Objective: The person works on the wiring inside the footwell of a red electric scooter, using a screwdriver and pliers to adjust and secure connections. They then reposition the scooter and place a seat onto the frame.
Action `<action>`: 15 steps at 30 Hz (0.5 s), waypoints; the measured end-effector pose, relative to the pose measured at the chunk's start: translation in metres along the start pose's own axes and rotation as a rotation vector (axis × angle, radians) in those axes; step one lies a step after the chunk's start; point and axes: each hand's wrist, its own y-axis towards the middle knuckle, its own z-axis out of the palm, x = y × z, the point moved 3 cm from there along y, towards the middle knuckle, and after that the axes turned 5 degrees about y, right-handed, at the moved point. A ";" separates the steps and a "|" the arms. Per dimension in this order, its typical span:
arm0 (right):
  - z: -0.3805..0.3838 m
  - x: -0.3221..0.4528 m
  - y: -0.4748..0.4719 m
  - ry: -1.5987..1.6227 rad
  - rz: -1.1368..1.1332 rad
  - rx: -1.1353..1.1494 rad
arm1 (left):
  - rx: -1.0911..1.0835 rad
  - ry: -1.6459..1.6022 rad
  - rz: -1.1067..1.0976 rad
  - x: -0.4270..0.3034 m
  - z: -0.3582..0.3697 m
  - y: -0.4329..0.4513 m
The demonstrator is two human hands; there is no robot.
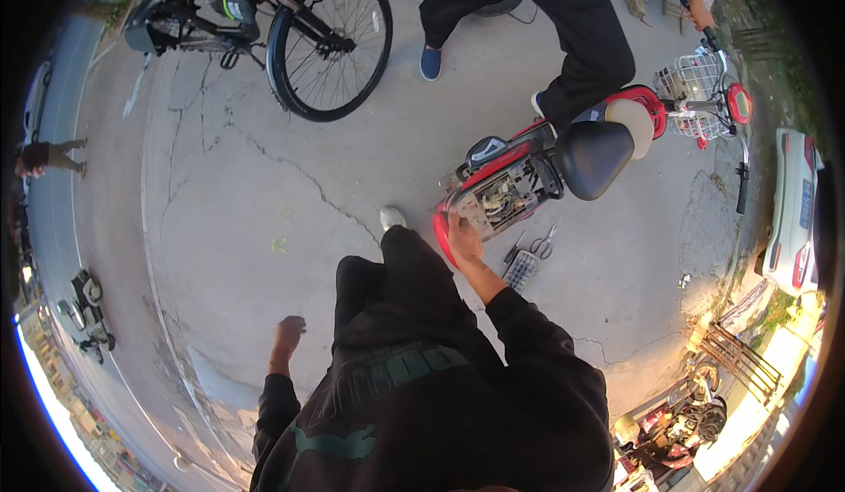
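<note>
My right hand (465, 238) rests on the rear end of a red electric scooter (443, 228), beside its uncovered compartment (507, 198), where wires and parts show. Whether its fingers grip the edge cannot be told. My left hand (289, 333) hangs at my side with its fingers curled, away from any object; its palm is not clearly visible. The scooter's black seat (593, 160) lies forward of the compartment. On the ground beside the rear end are a compartmented parts tray (521, 270), scissors (543, 244) and a slim dark tool (515, 248).
Another person in dark trousers (587, 43) straddles the scooter, a hand (702, 18) by its handlebar with a wire basket (690, 86). A bicycle-style wheel (333, 46) stands upper left. A white car (789, 211) is at right. Cracked concrete lies underfoot; a pedestrian (49, 156) is far left.
</note>
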 end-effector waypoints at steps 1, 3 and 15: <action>0.007 -0.004 -0.002 0.058 -0.005 -0.066 | 0.130 0.290 0.195 0.025 -0.031 0.022; -0.005 -0.005 0.005 0.082 0.052 -0.156 | 0.119 -0.184 -0.252 -0.031 -0.038 0.076; -0.017 0.017 -0.016 0.187 0.156 -0.623 | 0.545 0.831 1.074 -0.589 -0.109 0.302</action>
